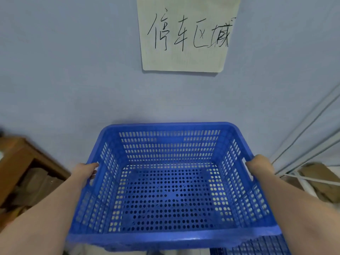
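Observation:
A blue perforated plastic basket [171, 127] is held up in front of me, and its inside is empty. My left hand [86, 172] grips the basket's left side at the handle slot, thumb over the rim. On the opposite side my right hand [259, 166] grips the right wall near its handle slot, fingers curled under the rim. Both forearms reach in from the bottom corners.
A pale blue wall stands close ahead with a handwritten paper sign [185, 34] on it. A brown wooden shelf [20, 155] with cartons is at the left. White pipes [312, 126] and a cardboard box [316, 175] are at the right. Another blue basket [261, 245] shows below.

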`<action>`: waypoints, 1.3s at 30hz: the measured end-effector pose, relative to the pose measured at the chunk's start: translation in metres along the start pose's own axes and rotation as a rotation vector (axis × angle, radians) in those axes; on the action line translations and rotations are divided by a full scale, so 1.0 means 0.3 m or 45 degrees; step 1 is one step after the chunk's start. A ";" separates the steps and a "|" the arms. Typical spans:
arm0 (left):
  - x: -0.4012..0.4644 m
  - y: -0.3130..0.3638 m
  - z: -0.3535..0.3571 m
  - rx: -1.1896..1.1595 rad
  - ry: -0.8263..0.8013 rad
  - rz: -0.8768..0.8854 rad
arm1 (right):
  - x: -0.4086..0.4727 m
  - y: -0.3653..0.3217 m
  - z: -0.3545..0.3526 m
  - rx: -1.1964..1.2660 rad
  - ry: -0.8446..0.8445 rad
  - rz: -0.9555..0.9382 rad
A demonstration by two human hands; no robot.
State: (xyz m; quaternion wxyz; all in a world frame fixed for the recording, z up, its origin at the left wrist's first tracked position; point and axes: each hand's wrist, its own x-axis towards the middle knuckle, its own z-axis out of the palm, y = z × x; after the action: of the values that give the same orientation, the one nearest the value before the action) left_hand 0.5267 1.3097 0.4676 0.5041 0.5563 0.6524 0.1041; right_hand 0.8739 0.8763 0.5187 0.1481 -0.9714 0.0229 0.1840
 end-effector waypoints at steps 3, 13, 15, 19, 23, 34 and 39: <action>0.091 -0.021 0.020 0.038 -0.014 -0.026 | 0.027 -0.041 0.073 0.013 -0.041 0.043; 0.208 -0.091 0.189 0.146 -0.095 -0.121 | 0.101 -0.063 0.242 0.182 -0.102 0.242; 0.211 -0.094 0.222 0.157 -0.074 -0.150 | 0.138 -0.061 0.260 0.244 -0.120 0.296; 0.217 -0.098 0.282 0.199 -0.048 -0.198 | 0.216 -0.055 0.301 0.387 -0.235 0.357; 0.241 -0.108 0.325 0.172 -0.030 -0.232 | 0.330 -0.003 0.373 0.405 -0.292 0.369; 0.393 -0.267 0.435 0.091 -0.044 -0.268 | 0.415 0.024 0.590 0.547 -0.240 0.459; 0.443 -0.346 0.455 0.139 -0.083 -0.326 | 0.460 0.059 0.690 0.564 -0.285 0.476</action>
State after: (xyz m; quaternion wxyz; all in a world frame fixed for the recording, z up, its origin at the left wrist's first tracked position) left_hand 0.5847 1.3249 0.2591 0.5032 0.4981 0.7061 -0.0147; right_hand 0.9280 0.9221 0.2796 0.3213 -0.8682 0.2241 0.3045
